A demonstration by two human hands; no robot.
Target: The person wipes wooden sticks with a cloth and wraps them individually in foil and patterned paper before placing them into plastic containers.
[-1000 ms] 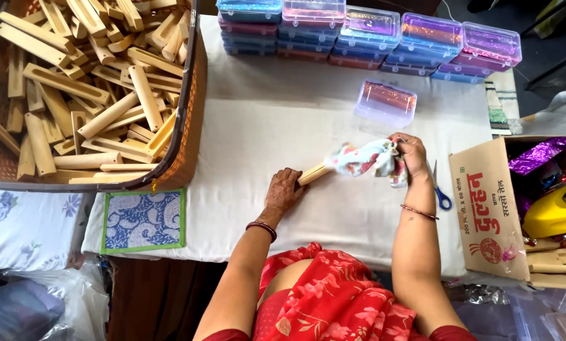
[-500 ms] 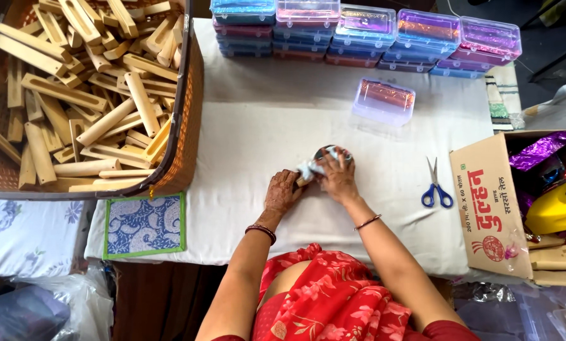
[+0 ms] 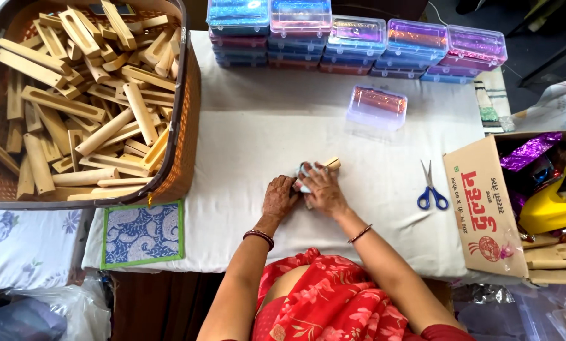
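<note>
Both my hands meet at the middle of a white cloth-covered table (image 3: 245,151). My left hand (image 3: 279,197) and my right hand (image 3: 323,189) press together around a short wooden stick (image 3: 331,165) with a pale patterned cloth (image 3: 303,170) wrapped on it. Only the stick's tip pokes out past my right fingers. The rest of the stick and most of the cloth are hidden under my hands.
A brown basket (image 3: 183,126) full of several wooden pieces fills the left. Stacked shiny plastic boxes (image 3: 359,41) line the far edge, one single box (image 3: 376,107) in front. Blue-handled scissors (image 3: 430,187) lie right of my hands. A cardboard box (image 3: 485,208) stands at right.
My right hand has come in from the right with the cloth and closed over the stick beside my left hand. The long end of the stick is now mostly covered.
</note>
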